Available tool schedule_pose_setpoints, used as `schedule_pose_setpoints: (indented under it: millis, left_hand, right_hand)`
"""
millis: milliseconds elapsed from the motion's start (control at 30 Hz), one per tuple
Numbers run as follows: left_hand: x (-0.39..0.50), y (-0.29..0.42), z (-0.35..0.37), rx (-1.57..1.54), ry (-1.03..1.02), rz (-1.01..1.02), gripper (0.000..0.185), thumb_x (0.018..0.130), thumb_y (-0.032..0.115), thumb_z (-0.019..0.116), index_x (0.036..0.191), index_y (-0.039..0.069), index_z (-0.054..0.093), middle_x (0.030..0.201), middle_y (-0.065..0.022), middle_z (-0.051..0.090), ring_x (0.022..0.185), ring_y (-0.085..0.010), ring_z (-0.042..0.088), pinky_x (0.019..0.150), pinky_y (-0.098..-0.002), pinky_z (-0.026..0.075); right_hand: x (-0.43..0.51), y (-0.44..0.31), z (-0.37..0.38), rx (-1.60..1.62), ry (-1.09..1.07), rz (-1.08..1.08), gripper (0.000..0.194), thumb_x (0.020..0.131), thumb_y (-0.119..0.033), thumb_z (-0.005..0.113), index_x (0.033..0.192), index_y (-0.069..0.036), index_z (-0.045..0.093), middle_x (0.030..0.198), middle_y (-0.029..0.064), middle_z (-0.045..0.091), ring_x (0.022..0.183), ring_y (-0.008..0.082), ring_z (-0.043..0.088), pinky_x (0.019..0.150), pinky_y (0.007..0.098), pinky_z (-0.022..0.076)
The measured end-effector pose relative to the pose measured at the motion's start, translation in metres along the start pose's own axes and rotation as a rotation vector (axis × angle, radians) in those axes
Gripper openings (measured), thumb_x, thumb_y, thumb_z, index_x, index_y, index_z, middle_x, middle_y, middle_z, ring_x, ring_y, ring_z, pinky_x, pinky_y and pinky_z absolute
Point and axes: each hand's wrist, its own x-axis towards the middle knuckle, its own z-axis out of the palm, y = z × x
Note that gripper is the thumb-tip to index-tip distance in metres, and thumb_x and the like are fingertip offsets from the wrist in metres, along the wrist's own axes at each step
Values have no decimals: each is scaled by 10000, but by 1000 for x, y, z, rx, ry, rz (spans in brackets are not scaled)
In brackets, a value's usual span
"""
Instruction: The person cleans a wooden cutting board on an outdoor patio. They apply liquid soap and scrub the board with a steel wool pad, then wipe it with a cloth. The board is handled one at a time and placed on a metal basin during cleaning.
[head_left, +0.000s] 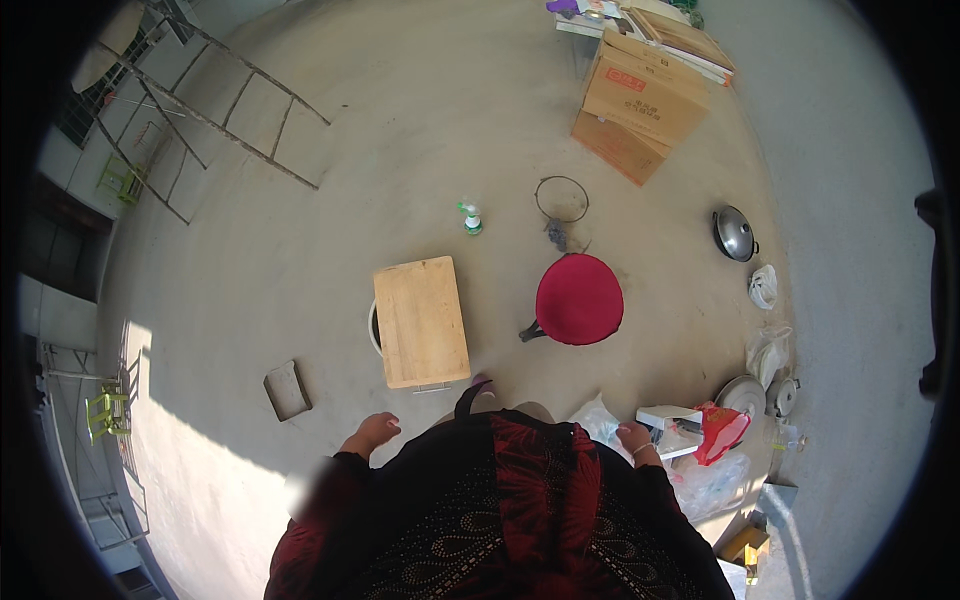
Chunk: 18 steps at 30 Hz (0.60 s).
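Observation:
My left hand (379, 429) hangs at my side with its fingers loosely curled; whether it is fully closed is unclear, and I see nothing in it. On the other side, my right hand (634, 435), a bracelet at its wrist, is near a clear plastic bag (598, 421) and a white box (670, 415); its fingers are partly hidden. Before me a wooden board (421, 322) lies over a round container (373, 328), whose rim shows at the left. To its right stands a round stool with a red cover (580, 299). A spray bottle (472, 219) with green parts stands beyond them.
A metal dustpan-like tray (287, 390) lies at left. Metal frames (225, 127) stand farther off. A wire ring (562, 199) lies behind the stool. Cardboard boxes (645, 90), a lidded wok (735, 233), pot lids (741, 397) and a red bag (721, 433) line the right wall.

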Motion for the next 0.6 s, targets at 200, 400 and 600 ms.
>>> schedule_pose_setpoints:
  millis: [200, 400, 600]
  left_hand:
    - [-5, -30, 4, -135, 132, -92, 336, 737, 281, 519, 1000, 87, 600, 941, -146, 620, 926, -301, 573, 803, -359, 455]
    - [-12, -70, 15, -142, 12, -250, 331, 739, 289, 530, 999, 95, 599, 937, -151, 618, 925, -303, 573, 800, -361, 456]
    - [48, 7, -47, -285, 68, -386, 315, 737, 284, 528, 977, 93, 601, 929, -151, 618, 918, -305, 573, 795, -366, 457]
  right_hand:
    - [82, -58, 0, -68, -234, -121, 300, 697, -279, 562, 886, -62, 648, 891, 175, 624, 899, 316, 580, 798, 375, 449]
    - [189, -135, -28, -323, -434, -256, 340, 721, -313, 542, 950, -78, 632, 951, 163, 615, 921, 336, 566, 802, 396, 441]
    - [330, -214, -82, -374, -395, -321, 312, 730, -326, 529, 917, -105, 647, 927, 135, 628, 893, 318, 579, 782, 396, 453]
